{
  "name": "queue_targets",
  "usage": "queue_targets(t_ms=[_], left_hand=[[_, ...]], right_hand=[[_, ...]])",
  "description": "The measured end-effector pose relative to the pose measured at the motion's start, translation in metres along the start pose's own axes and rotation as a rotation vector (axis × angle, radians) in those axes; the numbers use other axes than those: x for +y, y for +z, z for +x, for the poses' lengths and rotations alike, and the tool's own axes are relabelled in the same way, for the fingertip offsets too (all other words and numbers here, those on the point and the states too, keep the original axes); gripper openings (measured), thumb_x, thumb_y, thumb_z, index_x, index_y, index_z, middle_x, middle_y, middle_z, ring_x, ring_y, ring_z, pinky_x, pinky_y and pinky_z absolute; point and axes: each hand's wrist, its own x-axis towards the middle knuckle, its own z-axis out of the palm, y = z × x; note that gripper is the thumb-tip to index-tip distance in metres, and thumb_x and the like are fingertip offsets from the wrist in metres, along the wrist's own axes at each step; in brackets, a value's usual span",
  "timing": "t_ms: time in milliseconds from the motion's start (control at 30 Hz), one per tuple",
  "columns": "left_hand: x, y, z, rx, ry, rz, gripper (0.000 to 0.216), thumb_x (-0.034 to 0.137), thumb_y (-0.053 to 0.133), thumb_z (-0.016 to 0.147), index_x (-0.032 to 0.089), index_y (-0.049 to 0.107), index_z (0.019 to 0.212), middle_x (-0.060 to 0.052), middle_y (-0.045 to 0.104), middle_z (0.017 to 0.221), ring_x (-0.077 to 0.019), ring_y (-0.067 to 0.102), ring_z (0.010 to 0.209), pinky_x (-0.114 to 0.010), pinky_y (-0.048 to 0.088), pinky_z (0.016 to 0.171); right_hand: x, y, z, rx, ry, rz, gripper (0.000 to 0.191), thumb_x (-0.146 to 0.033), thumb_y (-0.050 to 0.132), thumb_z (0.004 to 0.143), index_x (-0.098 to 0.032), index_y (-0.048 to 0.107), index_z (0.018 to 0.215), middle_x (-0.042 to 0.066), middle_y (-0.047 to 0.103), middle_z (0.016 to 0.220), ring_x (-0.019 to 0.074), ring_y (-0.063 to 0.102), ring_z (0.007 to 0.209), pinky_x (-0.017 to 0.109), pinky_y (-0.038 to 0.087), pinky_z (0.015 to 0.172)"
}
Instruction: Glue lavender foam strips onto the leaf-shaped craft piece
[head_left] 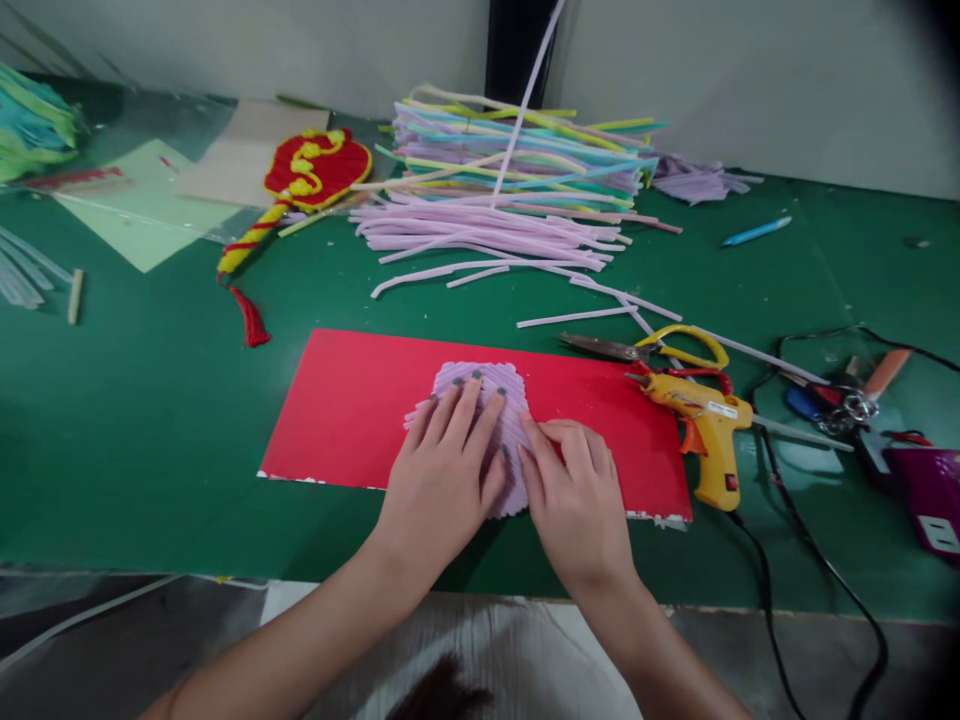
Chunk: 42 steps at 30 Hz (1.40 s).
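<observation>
A lavender panel of pipe cleaners laid side by side (516, 440) rests on a red board (337, 400). My left hand (450, 465) lies flat across the panel, fingers stretched out and covering much of it. At the panel's right edge, my right hand (574, 480) has its thumb and index finger pinched on the border, the other fingers curled in. A few short pipe-cleaner ends (410, 415) stick out on the panel's left side. Scissors with yellow handles (682, 345) and a yellow glue gun (709, 430) overlap the board's right end.
Behind the board lie loose lavender pipe cleaners (487, 230) and a mixed-colour stack (525, 150). A red and yellow fan-shaped piece with a tassel (300, 185) is at the back left. A blue pen (756, 231), black cable (772, 480) and purple power strip (926, 490) are at right.
</observation>
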Motion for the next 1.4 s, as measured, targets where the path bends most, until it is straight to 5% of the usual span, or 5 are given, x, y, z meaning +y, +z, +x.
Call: queue_targets(t_ms=[1400], left_hand=[[0.0,0.0023,0.0006,0.022,0.003,0.01,0.046,0.029,0.04,0.09,0.013,0.049,0.132,-0.012,0.047,0.141,-0.0294,0.044,0.129,-0.046,0.036,0.106]], right_hand=[[0.001,0.0005,-0.0002,0.012,0.005,0.044,0.033,-0.02,0.049,0.091,-0.011,0.06,0.12,0.012,0.06,0.095,0.0225,0.053,0.093,0.039,0.047,0.081]])
